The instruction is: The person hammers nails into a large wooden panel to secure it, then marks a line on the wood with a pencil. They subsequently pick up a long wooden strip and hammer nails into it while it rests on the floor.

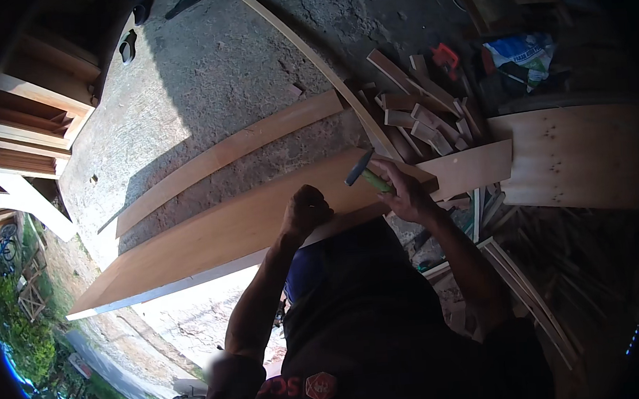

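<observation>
A long, wide wooden board (212, 232) lies across in front of my body, its left end reaching into the sunlight. My right hand (409, 198) is closed round the green handle of a hammer (359, 169), whose dark metal head stands over the board toward its right end. Just left of the hammer, my left hand (308, 210) rests at the board's near side with its fingers curled closed. What those fingers hold, if anything, is hidden.
Beyond the board lie a flat plank (221, 153) and a long thin strip (303, 50) on the concrete. Wood offcuts (428, 116) are heaped at the right, beside a plywood sheet (576, 156) and a red tool (445, 59). Stacked frames (33, 122) stand at the left.
</observation>
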Demonstrator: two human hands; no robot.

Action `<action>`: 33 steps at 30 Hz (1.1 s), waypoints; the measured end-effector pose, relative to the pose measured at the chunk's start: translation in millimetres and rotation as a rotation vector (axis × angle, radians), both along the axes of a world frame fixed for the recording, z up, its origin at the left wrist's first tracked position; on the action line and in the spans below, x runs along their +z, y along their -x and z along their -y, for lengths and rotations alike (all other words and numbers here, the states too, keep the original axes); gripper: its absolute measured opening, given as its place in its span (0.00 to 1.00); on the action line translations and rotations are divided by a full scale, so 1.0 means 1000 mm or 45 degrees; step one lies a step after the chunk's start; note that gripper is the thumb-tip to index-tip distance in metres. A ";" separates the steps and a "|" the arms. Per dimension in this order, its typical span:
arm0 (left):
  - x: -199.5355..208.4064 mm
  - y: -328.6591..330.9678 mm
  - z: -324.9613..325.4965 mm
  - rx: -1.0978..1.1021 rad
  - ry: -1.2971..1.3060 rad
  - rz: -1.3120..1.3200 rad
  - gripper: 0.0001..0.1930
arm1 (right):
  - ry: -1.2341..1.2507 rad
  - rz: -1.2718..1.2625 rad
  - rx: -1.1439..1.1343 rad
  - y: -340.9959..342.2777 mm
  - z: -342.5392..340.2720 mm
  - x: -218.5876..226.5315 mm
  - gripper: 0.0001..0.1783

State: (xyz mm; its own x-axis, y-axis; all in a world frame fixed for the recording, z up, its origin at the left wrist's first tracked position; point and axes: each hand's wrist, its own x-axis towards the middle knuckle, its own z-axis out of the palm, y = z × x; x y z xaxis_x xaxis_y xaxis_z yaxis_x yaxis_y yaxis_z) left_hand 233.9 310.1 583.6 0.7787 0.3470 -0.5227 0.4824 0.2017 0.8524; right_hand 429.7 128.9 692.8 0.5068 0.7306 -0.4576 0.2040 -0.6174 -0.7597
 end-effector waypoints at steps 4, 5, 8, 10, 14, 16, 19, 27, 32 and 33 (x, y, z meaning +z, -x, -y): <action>-0.009 0.004 0.012 0.058 0.106 -0.153 0.11 | 0.193 0.072 0.629 -0.043 -0.015 0.014 0.28; -0.009 0.005 0.012 0.046 0.089 -0.173 0.11 | 0.175 -0.006 0.617 -0.049 -0.025 0.018 0.28; 0.010 -0.002 0.015 0.001 0.081 -0.221 0.11 | 0.243 -0.043 0.804 -0.061 -0.029 0.006 0.30; 0.019 -0.004 0.013 0.009 0.092 -0.261 0.11 | 0.295 -0.033 1.020 -0.054 -0.033 0.007 0.31; 0.022 -0.005 0.019 -0.100 -0.184 -0.258 0.10 | 0.579 -0.150 1.023 -0.056 -0.051 0.018 0.31; 0.026 -0.011 0.020 -0.114 -0.185 -0.292 0.11 | 0.376 -0.090 0.802 -0.058 -0.037 0.007 0.32; 0.025 -0.011 0.026 -0.179 -0.254 -0.154 0.13 | 0.157 -0.029 0.570 -0.058 -0.021 0.004 0.31; 0.025 -0.015 0.039 -0.115 -0.197 -0.184 0.12 | 0.245 0.005 0.479 -0.045 -0.008 0.028 0.29; 0.025 -0.018 0.047 -0.123 -0.351 -0.267 0.13 | 0.280 0.018 0.522 -0.040 -0.006 0.026 0.28; 0.027 -0.018 0.046 -0.155 -0.365 -0.244 0.13 | 0.242 0.003 0.525 -0.037 -0.004 0.023 0.27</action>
State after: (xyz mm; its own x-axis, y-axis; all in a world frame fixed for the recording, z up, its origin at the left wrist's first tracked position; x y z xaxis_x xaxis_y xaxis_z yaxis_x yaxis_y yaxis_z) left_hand 252.1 264.2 611.0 0.7208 0.4110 -0.5582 0.6445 -0.1010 0.7579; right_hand 466.9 132.6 715.7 0.1921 0.7747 -0.6024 0.4634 -0.6127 -0.6401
